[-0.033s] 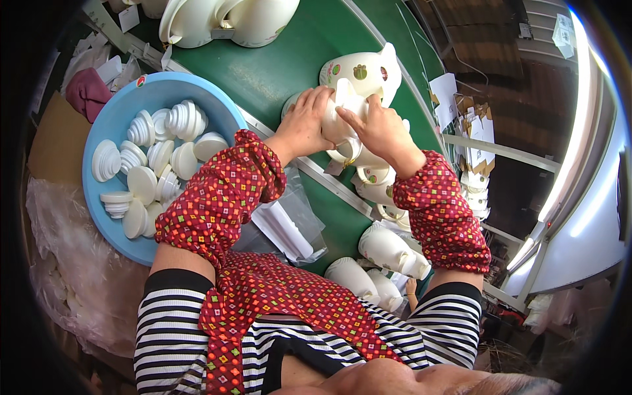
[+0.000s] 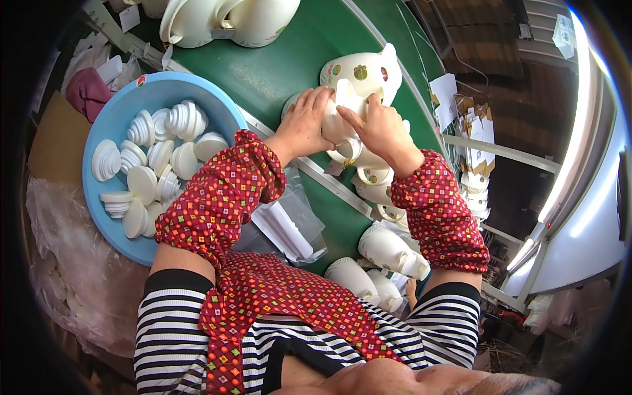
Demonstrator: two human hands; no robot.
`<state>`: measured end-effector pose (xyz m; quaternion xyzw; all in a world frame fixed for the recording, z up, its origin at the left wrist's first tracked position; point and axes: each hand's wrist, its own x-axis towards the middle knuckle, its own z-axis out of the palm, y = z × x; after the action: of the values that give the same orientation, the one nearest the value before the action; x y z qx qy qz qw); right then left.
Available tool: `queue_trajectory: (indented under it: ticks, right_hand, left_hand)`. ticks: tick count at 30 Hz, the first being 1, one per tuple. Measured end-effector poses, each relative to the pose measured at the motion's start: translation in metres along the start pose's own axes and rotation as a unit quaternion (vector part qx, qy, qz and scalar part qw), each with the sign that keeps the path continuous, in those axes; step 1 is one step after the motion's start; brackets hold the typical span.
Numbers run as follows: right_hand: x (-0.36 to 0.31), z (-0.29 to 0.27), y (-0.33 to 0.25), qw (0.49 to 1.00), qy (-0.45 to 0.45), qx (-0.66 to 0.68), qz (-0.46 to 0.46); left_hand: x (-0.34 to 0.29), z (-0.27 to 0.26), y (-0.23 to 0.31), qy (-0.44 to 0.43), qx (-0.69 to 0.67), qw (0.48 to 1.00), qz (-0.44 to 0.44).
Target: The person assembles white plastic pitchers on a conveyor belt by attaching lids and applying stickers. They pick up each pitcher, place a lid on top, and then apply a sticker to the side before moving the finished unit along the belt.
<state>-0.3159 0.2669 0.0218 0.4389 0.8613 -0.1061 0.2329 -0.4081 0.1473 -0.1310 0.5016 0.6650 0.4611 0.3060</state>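
On the green bench, my left hand (image 2: 304,125) is wrapped round the side of a white pitcher (image 2: 337,126), thumb toward me. My right hand (image 2: 387,131) grips the same pitcher at its upper right, its thumb and index finger pressed at the top. The fingers cover much of the pitcher, and whatever lies beneath the right fingertips is hidden. Just beyond stands another white pitcher (image 2: 355,72) with a pointed spout and small coloured pictures. Several more white pitchers (image 2: 388,250) line the bench toward me on the right.
A blue basin (image 2: 105,227) on the left holds several white stepped lids (image 2: 141,184). Large white pitchers (image 2: 263,23) stand at the far left of the green bench (image 2: 283,72). Clear plastic bags (image 2: 306,220) lie near my left forearm. A metal rail (image 2: 329,184) edges the bench.
My right wrist and sleeve have shifted very slightly to the left. Both hands remain on the same pitcher.
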Motion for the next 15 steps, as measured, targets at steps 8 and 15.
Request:
queue_trajectory:
  ticks: [8,15]
  right_hand:
    - [-0.012,-0.02,0.02,0.933,0.017,-0.019,-0.358]
    - [-0.022,-0.01,0.006,0.975,0.05,-0.073,-0.203]
  left_hand:
    - [-0.002,-0.005,0.006,-0.001,-0.008,1.0,-0.002]
    - [-0.003,0.007,-0.005,0.023,-0.009,1.0,0.009]
